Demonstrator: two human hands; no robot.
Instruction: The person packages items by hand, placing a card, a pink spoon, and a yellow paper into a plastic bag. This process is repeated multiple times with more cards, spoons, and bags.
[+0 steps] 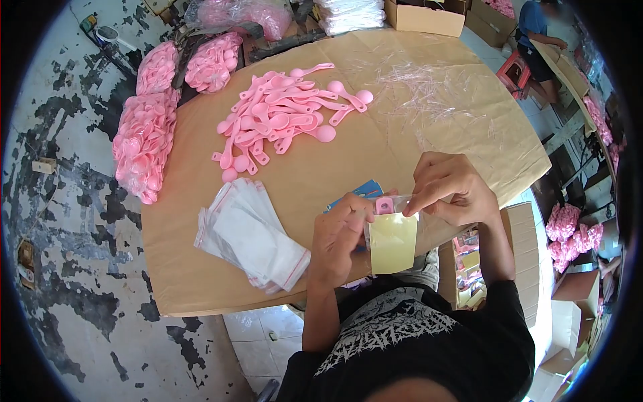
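Note:
My left hand (339, 231) grips the left edge of a small clear plastic bag (393, 244) just over the table's front edge. A pale yellow card fills its front, and the pink handle end of a spoon (384, 205) shows above the card. At the bag's upper right corner, my right hand (455, 191) pinches the clear plastic with thumb and forefinger. Partly hidden behind my left hand lie blue printed cards (365, 190). A stack of clear bags with red-lined flaps (251, 234) rests left of my hands.
A heap of pink measuring spoons (281, 114) covers the table's far left, near stuffed bags of spoons (146, 144). Thin clear plastic strips (422, 90) litter the far right. Beside my right arm stands a cardboard box (522, 248) with packed items. Another person (536, 40) sits at the upper right.

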